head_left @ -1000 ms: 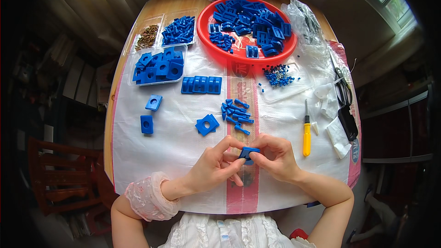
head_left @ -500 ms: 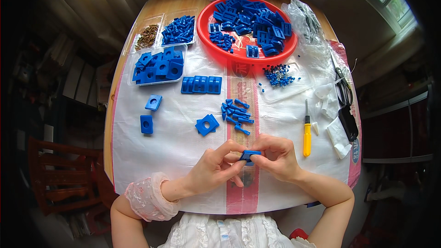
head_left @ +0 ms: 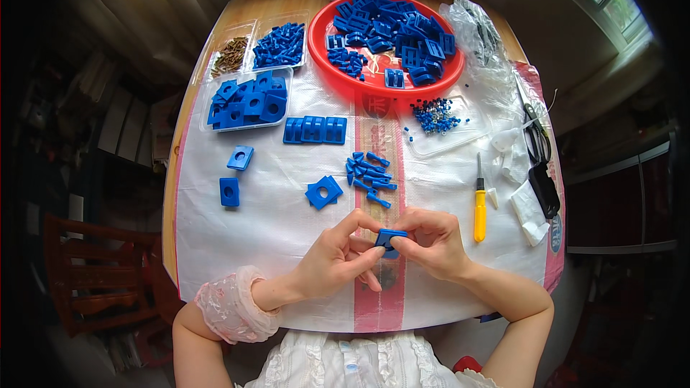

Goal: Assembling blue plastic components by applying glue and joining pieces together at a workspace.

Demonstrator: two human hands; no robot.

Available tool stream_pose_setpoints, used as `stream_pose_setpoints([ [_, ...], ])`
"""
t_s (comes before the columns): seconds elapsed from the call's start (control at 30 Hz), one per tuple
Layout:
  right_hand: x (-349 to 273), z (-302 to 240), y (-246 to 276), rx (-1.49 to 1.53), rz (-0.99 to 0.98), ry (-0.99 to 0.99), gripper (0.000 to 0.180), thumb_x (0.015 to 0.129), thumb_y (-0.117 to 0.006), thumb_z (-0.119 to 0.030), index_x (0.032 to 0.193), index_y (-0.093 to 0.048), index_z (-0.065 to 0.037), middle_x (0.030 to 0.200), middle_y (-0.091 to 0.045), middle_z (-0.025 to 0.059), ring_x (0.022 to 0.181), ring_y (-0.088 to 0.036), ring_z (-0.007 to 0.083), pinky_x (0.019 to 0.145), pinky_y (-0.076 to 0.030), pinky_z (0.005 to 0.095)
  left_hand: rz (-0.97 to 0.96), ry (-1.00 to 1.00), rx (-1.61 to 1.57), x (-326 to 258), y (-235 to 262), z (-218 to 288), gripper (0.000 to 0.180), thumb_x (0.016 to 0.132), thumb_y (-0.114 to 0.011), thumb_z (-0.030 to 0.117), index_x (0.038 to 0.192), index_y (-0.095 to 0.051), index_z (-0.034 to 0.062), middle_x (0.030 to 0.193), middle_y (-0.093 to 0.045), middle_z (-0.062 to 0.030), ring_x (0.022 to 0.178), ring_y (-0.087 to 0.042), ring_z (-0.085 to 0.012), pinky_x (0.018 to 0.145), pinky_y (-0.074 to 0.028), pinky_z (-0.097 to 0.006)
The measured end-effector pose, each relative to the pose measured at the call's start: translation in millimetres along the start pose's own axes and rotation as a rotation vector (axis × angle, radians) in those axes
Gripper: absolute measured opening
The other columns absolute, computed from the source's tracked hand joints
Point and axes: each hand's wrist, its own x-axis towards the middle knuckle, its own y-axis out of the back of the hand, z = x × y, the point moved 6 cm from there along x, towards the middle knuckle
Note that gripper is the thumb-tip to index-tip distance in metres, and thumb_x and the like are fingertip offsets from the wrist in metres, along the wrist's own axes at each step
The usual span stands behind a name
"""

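Note:
Near the front of the table, my left hand [head_left: 343, 253] and my right hand [head_left: 435, 246] pinch a small blue plastic part [head_left: 392, 233] from its two sides. Thumbs and index fingers cover much of it, so its full shape is hidden. Just beyond the hands lies a loose pile of slim blue plastic pegs [head_left: 371, 174]. To the left of that pile, two square blue plates with a round hole [head_left: 324, 192] overlap each other. Farther back stands a row of blue blocks with curved tops [head_left: 314, 130].
A red basin [head_left: 320, 72] holds many blue parts. Clear trays hold square plates [head_left: 244, 104], pegs [head_left: 279, 45] and brass-coloured screws [head_left: 230, 56]. Small blue and metal bits [head_left: 435, 116] lie right of centre, with a yellow-handled screwdriver [head_left: 480, 215] and black scissors [head_left: 535, 136] beyond.
Between my fingers the blue part has tipped slightly. Both hands stay in nearly the same place, still pinching it.

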Motion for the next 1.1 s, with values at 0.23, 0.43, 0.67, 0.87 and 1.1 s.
stream_pose_setpoints([
  [0.23,-0.2,0.1,0.0,0.069,0.066,0.026,0.008,0.081,-0.068,0.004,0.089,-0.068,0.002,0.08,-0.061,0.0018,0.063,-0.05,0.0018,0.052,-0.036,0.0185,-0.028,0.01,-0.03,1.0,-1.6,3.8,0.023,0.095,-0.052,0.006,0.114,-0.038,0.0071,0.099,-0.067,-0.0163,0.069,-0.071,-0.0194,0.056,-0.054,-0.024],
  [0.43,-0.2,0.9,-0.4,0.053,0.055,0.009,0.009,0.081,-0.069,0.003,0.09,-0.068,0.002,0.079,-0.06,0.0007,0.062,-0.048,0.001,0.052,-0.035,0.0183,-0.035,-0.002,-0.06,0.7,-1.6,2.8,0.022,0.097,-0.053,0.01,0.113,-0.038,0.0084,0.099,-0.068,-0.0135,0.071,-0.071,-0.0183,0.057,-0.054,-0.023],
  [0.67,0.1,1.9,-2.1,0.043,0.029,0.035,0.009,0.082,-0.069,0.002,0.091,-0.068,0.003,0.08,-0.061,0.0002,0.063,-0.049,0.0008,0.052,-0.037,0.0174,-0.032,-0.014,-0.019,-0.2,0.7,0.0,0.017,0.099,-0.049,0.014,0.113,-0.039,0.0089,0.1,-0.069,-0.0111,0.068,-0.07,-0.0168,0.055,-0.054,-0.023],
  [0.87,0.9,0.4,-3.6,0.049,0.0,0.016,0.017,0.084,-0.067,0.002,0.101,-0.066,0.003,0.085,-0.065,0.0024,0.065,-0.054,0.0021,0.054,-0.042,0.0174,0.021,-0.06,0.06,-1.7,0.5,7.2,0.013,0.099,-0.047,0.012,0.108,-0.04,0.0077,0.097,-0.069,-0.0132,0.062,-0.069,-0.0164,0.049,-0.053,-0.024],
  [1.1,1.2,-0.1,-4.9,0.066,-0.037,0.046,0.024,0.084,-0.066,0.003,0.107,-0.065,0.004,0.093,-0.066,0.0042,0.072,-0.056,0.0031,0.059,-0.044,0.018,0.055,-0.092,0.023,-1.8,1.8,12.9,0.013,0.099,-0.047,0.011,0.107,-0.038,0.0073,0.093,-0.068,-0.0154,0.057,-0.067,-0.0171,0.048,-0.053,-0.023],
])
